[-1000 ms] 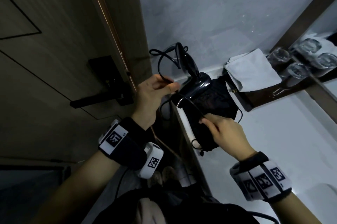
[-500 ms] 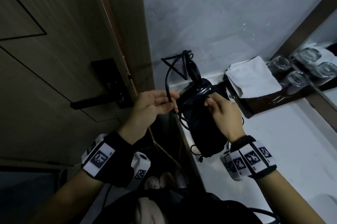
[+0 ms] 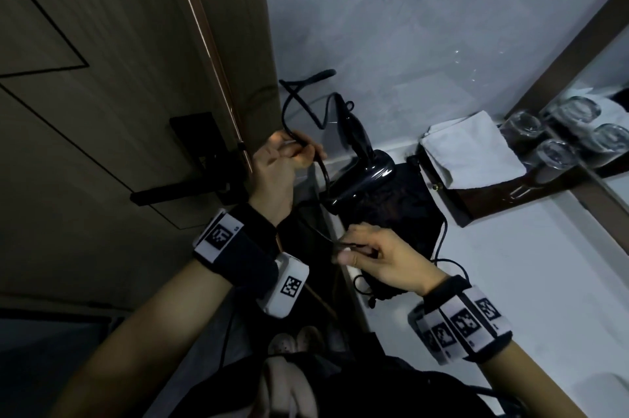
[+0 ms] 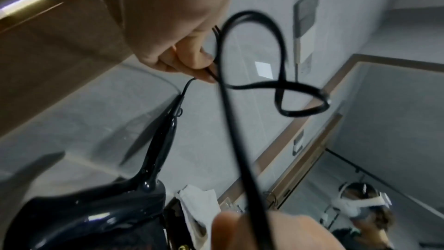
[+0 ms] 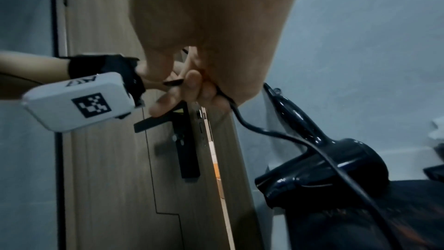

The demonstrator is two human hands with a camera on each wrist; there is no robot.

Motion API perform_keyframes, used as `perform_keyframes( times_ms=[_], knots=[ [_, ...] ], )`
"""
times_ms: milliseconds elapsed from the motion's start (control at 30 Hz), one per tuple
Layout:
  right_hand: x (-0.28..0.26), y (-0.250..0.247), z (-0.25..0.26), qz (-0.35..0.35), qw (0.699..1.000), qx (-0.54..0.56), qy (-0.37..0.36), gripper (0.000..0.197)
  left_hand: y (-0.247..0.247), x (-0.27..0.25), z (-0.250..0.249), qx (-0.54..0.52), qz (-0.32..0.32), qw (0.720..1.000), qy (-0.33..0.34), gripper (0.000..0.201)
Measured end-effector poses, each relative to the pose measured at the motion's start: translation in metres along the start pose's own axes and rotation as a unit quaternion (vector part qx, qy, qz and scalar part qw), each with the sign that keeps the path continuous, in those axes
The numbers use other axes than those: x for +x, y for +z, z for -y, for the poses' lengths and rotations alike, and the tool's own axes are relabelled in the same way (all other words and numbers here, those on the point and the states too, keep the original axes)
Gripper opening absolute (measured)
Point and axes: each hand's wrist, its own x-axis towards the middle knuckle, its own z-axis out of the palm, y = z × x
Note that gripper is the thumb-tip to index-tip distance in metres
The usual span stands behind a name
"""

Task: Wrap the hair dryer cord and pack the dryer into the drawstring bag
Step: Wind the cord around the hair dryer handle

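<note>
A glossy black hair dryer (image 3: 362, 167) (image 4: 91, 214) (image 5: 331, 166) lies on the black drawstring bag (image 3: 398, 213) (image 5: 374, 216) at the counter's left end, its handle pointing up toward the wall. Its black cord (image 3: 306, 104) (image 4: 252, 83) (image 5: 252, 130) loops above the handle. My left hand (image 3: 289, 158) (image 4: 190, 58) pinches cord strands left of the handle. My right hand (image 3: 367, 254) (image 5: 192, 86) grips a lower stretch of cord in front of the bag.
The white counter (image 3: 527, 264) runs right. A folded white cloth (image 3: 469, 152) sits on a dark tray with upturned glasses (image 3: 558, 152) by the mirror. A wooden door with a black lever handle (image 3: 177, 192) stands close on the left. The bag's drawstring (image 3: 442, 247) trails forward.
My right hand left the dryer body and dropped toward me, taking hold of a lower stretch of cord. My left hand rose a little with the cord loops.
</note>
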Motion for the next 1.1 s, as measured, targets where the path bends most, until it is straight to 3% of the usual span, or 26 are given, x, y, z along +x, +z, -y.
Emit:
perform_keyframes(
  times_ms=[100,167,267,433,567,633,733,833,967,1100],
  knots=[
    [-0.005,0.0,0.011,0.012,0.999,0.025,-0.017,0.018,0.004,0.004,0.005,0.009,-0.036,0.999,-0.016,0.028],
    [-0.012,-0.006,0.016,-0.018,0.997,0.068,-0.026,0.015,0.003,0.005,0.008,0.032,-0.047,0.998,-0.016,0.029],
    [-0.024,-0.025,0.02,-0.149,0.978,0.135,-0.054,0.02,-0.009,0.006,0.011,0.073,-0.061,0.995,-0.013,0.029],
    [-0.029,-0.057,0.016,-0.325,0.931,0.133,-0.096,0.026,-0.025,0.0,0.012,0.14,-0.052,0.989,0.019,0.025],
    [-0.019,-0.069,0.001,-0.463,0.886,0.034,-0.014,0.027,-0.026,-0.009,0.006,0.141,-0.012,0.989,0.033,0.027],
    [-0.012,-0.07,-0.005,-0.481,0.876,-0.012,0.03,0.024,-0.025,-0.014,0.001,0.14,0.019,0.989,0.036,0.027],
    [-0.004,-0.068,-0.013,-0.42,0.882,-0.206,0.05,0.015,-0.022,-0.02,-0.006,0.122,0.064,0.99,0.027,0.026],
    [0.006,-0.061,-0.014,-0.288,0.86,-0.414,0.076,0.013,-0.018,-0.02,-0.01,0.094,0.08,0.992,0.025,0.027],
    [0.015,-0.046,-0.018,-0.172,0.9,-0.396,0.069,0.014,-0.014,-0.015,-0.01,0.031,0.062,0.998,0.014,0.027],
    [0.012,-0.031,-0.024,-0.052,0.937,-0.338,0.07,0.034,-0.012,-0.011,-0.009,-0.009,0.054,0.999,-0.002,0.027]
  ],
)
